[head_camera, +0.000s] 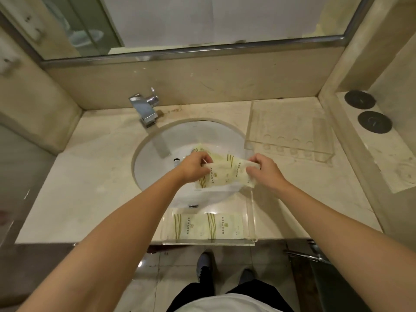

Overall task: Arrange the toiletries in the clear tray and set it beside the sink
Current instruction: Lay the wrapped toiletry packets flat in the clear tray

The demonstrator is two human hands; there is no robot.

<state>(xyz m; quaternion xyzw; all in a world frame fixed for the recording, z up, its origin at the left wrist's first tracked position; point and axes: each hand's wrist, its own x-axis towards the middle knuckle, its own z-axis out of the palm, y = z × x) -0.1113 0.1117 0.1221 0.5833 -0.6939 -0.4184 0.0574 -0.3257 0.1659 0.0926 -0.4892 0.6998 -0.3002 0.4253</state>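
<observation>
Head view: we are standing at a beige marble counter [90, 176] walled in at the back and on both sides, so the open room is lying toward us and over the round white sink basin [157, 154]. We are pinching a handful of pale yellow sachets with green stripes [222, 171] between both hands above the basin, left hand [194, 168] clamped on their left end, right hand [266, 171] on their right end; their long axis is running left to right, tilting slightly down toward the left. A clear acrylic tray [252, 221] is sitting at the counter's front edge, its near rim overhanging, holding two more striped sachets [207, 226] lying flat side by side. A second clear acrylic holder with round hollows [288, 131] is resting right of the basin.
</observation>
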